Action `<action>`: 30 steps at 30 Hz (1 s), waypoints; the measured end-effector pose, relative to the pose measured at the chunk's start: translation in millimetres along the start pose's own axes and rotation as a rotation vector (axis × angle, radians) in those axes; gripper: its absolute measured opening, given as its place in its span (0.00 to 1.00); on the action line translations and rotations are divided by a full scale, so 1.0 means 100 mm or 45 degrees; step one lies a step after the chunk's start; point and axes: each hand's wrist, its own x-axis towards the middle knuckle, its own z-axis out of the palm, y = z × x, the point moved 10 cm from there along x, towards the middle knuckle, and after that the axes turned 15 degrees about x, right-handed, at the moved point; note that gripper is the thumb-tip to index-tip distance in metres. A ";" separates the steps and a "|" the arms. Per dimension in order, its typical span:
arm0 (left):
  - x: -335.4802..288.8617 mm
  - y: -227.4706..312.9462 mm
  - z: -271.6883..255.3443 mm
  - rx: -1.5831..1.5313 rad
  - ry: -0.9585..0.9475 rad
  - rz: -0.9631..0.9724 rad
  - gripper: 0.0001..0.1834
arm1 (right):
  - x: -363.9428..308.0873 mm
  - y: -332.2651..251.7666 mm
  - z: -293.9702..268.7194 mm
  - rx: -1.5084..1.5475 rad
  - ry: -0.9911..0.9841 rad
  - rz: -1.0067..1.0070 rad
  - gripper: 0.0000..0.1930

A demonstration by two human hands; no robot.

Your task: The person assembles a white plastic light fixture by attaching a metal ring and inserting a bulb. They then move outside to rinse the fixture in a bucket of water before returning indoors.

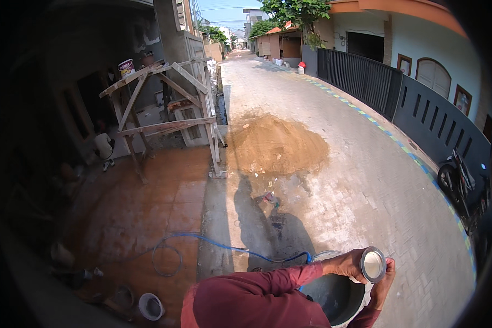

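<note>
Since one grip might let it tip, the left hand (349, 264) and right hand (384, 281) hold the pale-centred round container (373, 264) between their fingers at four o'clock, the dark bucket (355, 306) lying toward its seven o'clock, perhaps to catch spills.

Round container (373, 265): rim smooth with a dull metallic sheen; pale face matt. Basin (353, 304): dark, apparently plastic, matt inner wall. Hose (202, 238): smooth flexible plastic, slight gloss. Sleeve (257, 298): soft woven cloth, matt, creased. Small bucket (151, 307): pale, plastic in appearance. Trestle (167, 126): rough sawn wood, weathered, unpolished. Sand heap (279, 145): loose, granular, matt. Paving (388, 218): rough, matt blocks. Reddish floor (147, 208): smooth, faint sheen in patches. Slatted gate (358, 79): painted, seemingly metal, smooth.
</note>
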 end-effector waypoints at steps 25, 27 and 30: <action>-0.16 0.01 -0.13 -0.138 -0.142 -0.248 0.46 | -0.23 -0.08 0.47 0.081 -0.059 0.061 0.09; -0.15 -0.02 -0.12 -0.212 -0.124 -0.267 0.46 | -0.24 -0.04 0.47 0.005 -0.090 0.024 0.08; -0.08 0.01 -0.19 0.018 -0.086 -0.175 0.47 | -0.26 -0.10 0.47 -0.154 -0.088 -0.036 0.10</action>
